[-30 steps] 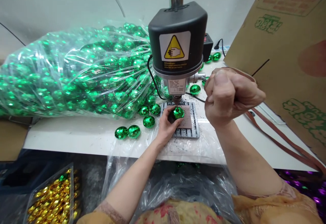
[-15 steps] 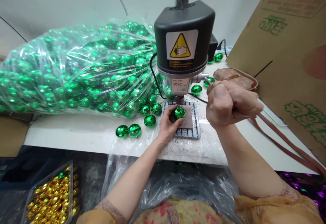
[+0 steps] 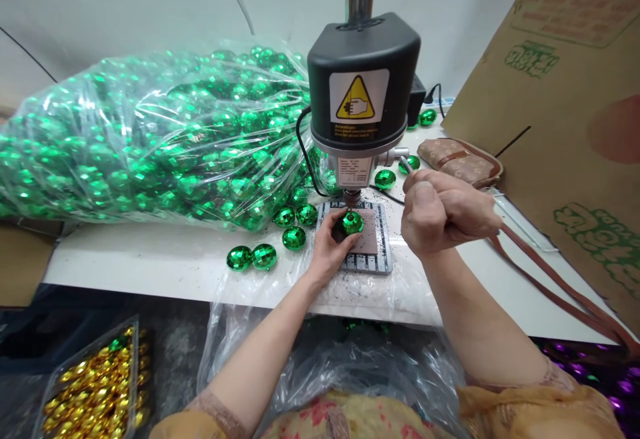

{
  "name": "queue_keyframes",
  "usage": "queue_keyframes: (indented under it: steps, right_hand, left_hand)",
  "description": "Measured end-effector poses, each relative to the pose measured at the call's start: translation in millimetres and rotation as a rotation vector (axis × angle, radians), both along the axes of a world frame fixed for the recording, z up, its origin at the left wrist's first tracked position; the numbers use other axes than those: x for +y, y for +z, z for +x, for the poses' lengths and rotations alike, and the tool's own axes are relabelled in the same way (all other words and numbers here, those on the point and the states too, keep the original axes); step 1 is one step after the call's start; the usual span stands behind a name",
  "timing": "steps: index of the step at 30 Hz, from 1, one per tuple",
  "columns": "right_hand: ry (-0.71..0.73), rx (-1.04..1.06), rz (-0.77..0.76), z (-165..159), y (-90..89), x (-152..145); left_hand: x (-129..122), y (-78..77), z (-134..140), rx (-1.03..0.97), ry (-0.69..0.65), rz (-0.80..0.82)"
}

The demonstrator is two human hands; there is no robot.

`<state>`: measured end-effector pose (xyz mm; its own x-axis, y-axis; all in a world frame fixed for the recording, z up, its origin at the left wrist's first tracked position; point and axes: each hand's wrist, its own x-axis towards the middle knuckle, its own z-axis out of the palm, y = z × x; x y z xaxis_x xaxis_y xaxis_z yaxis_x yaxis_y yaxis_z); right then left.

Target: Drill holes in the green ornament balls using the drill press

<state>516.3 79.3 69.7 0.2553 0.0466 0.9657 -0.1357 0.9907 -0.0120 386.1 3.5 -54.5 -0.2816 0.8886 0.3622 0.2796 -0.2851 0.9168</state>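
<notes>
Left hand (image 3: 327, 246) pins green bead (image 3: 352, 222) under drill head (image 3: 363, 89)

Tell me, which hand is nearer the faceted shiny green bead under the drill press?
The left. The left hand pinches the faceted shiny green bead on the base plate under the black drill press; the right hand is off to the bead's right, fisted around the metal lever.

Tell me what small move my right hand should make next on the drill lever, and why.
Probably ease the lever a touch further down: the right hand grips it, the drill tip sits just above the green bead the left hand steadies.
</notes>
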Motion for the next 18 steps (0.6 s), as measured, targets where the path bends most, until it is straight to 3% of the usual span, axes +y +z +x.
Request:
queue_keyframes:
  steps: [7,14,18]
  right_hand:
    - [0.001,0.008,0.004,-1.0,-3.8,-4.0]
    - [0.04,0.06,-0.431,-6.6,47.6,-12.0]
    - [0.065,0.065,-0.468,-8.4,59.1,-3.7]
  left_hand:
    - [-0.2,-2.1,-1.1,-0.002,-0.012,0.0]
    - [0.1,0.6,1.6,0.013,0.072,-0.03]
    - [-27.3,8.1,6.2,0.184,0.171,0.078]
